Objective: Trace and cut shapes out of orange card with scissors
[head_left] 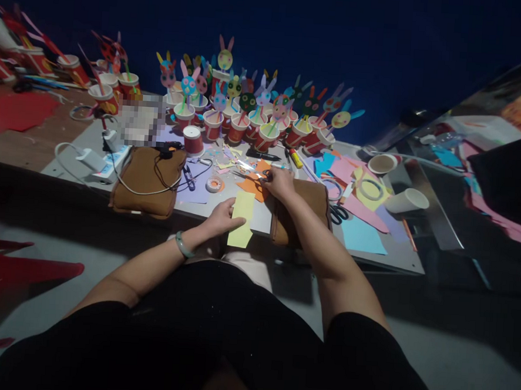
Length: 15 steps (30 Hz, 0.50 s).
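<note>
My left hand (pixel 224 217), with a bracelet on its wrist, pinches a strip of pale yellow paper (pixel 243 206) between thumb and fingers at the table's near edge. Farther forward, my right hand (pixel 281 183) has its fingers closed at the dark handles of a pair of scissors (pixel 247 167). The blades point left over paper scraps. Under and beside them lies orange paper (pixel 253 187). A white tape roll (pixel 214 184) rests to the left of the scissors.
Red paper cups (pixel 238 129) with rabbit-face figures crowd the back. Brown cushions (pixel 148 185) lie at the table's front, one under my right forearm. A power strip (pixel 112 165) with cables is on the left. Coloured paper (pixel 366 234), more scissors and white cups (pixel 408 201) lie right.
</note>
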{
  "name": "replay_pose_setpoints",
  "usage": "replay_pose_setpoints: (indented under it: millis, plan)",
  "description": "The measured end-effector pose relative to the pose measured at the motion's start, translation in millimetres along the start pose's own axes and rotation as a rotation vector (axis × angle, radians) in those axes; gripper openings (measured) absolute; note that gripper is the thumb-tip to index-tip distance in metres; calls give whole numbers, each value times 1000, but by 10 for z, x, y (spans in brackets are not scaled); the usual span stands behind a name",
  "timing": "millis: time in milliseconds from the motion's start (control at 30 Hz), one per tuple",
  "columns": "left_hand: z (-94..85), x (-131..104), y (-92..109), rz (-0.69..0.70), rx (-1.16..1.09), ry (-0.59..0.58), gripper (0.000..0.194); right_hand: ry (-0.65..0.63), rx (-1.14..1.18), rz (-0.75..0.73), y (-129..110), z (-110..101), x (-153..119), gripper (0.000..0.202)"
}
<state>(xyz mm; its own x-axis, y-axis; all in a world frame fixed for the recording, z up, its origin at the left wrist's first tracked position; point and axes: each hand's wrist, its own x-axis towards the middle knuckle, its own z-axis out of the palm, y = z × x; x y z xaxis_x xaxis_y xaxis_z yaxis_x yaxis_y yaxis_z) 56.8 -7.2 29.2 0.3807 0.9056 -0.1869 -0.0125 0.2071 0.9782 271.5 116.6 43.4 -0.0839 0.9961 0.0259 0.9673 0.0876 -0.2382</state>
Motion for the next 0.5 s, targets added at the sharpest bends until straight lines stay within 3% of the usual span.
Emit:
replay_pose_setpoints:
  millis: [100, 167, 233, 300, 400, 500]
  plan:
    - [-2, 44, -64, 61, 58, 33, 100, 11, 10, 12, 2, 23, 14, 18]
    - [6, 51, -93, 116, 128, 52, 105, 44, -23, 36, 20, 4, 11, 25]
    - [15, 48, -111, 196, 215, 67, 97, 55, -52, 67, 42, -29, 7, 30]
    - [23, 45, -119, 261, 318, 85, 75, 26, -43, 92, 65, -57, 12, 32]
    - [34, 49, -115, 250, 449, 90, 40, 4, -3, 88, 92, -61, 31, 28]
    - [42, 65, -108, 206, 490, 80, 39, 49, 18, 30, 107, -7, 39, 21]
